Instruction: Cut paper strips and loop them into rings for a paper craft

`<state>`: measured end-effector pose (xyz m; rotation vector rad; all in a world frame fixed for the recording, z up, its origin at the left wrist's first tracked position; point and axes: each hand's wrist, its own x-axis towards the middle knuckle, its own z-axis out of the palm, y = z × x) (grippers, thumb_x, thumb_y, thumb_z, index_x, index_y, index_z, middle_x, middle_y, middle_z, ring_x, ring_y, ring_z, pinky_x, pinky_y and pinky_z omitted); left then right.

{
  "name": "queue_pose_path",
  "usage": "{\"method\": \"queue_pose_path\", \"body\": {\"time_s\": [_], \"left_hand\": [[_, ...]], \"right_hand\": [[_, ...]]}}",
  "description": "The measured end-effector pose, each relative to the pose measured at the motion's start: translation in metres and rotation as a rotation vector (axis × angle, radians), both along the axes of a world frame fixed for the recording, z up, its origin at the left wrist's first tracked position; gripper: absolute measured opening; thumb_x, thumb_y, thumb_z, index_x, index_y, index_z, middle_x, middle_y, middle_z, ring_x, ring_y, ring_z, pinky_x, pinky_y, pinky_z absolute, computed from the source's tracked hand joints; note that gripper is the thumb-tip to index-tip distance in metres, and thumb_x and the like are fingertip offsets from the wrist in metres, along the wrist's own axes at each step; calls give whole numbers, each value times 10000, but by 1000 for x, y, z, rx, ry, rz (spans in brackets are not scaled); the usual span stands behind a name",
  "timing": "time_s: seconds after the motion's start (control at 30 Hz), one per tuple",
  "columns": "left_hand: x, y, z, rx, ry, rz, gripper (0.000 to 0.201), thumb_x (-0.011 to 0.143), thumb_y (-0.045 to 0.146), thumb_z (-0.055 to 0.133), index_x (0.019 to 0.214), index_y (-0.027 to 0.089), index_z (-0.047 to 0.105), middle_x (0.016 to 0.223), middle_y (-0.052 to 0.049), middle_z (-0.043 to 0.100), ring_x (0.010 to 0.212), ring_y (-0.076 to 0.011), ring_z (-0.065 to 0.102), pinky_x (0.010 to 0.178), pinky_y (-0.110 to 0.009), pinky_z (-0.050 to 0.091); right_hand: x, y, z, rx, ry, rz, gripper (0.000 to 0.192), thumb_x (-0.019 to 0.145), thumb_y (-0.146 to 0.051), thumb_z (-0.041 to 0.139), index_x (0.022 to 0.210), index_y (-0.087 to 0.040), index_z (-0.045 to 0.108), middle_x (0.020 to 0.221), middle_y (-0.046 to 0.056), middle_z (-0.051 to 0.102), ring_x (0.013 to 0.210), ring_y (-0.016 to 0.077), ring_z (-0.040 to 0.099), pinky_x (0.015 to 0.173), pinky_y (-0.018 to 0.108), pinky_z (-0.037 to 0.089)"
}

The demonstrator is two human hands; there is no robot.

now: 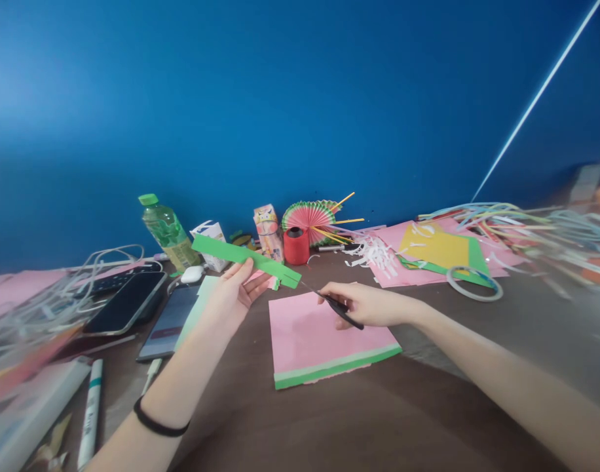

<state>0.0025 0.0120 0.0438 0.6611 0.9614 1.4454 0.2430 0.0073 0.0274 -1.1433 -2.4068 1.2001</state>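
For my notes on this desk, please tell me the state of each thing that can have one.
green paper strip: held up by left hand, slits cut at its end
scissors: in right hand, blades nearly closed
bottle: capped, upright
phone: screen dark, lying flat
paper fan: spread open

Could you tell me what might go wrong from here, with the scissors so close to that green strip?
The scissors in the right hand point at the left hand pinching the green strip; the fingers could be nicked. Held at one spot, the strip may flex, skewing a cut.
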Motion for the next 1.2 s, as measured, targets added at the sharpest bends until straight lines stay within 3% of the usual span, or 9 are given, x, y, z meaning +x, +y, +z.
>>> {"method": "queue_pose_path", "body": {"time_s": [0.13,0.47,1.2], "left_hand": [[3,-1,0,-15,-10,-1,65,726,104,576,677,145,581,537,-2,619,552,-138,638,535,-214,532],[5,-3,0,-30,7,5,76,738,104,557,682,151,581,551,-6,637,564,-144,645,538,-218,532],[7,-4,2,-63,39,-1,66,725,105,571,675,145,556,558,-28,639,565,-161,650,534,-224,526]], "right_hand": [[-1,0,-4,-31,55,-14,430,703,-340,584,1093,-230,439,976,44,563,733,127,528,590,214,395],[0,1,-4,-18,98,-8,350,739,-326,549,1059,-215,461,869,29,590,695,121,529,581,220,390],[-1,1,-2,-2,76,7,357,750,-346,547,1068,-207,462,860,33,582,671,112,505,570,217,380]]}}
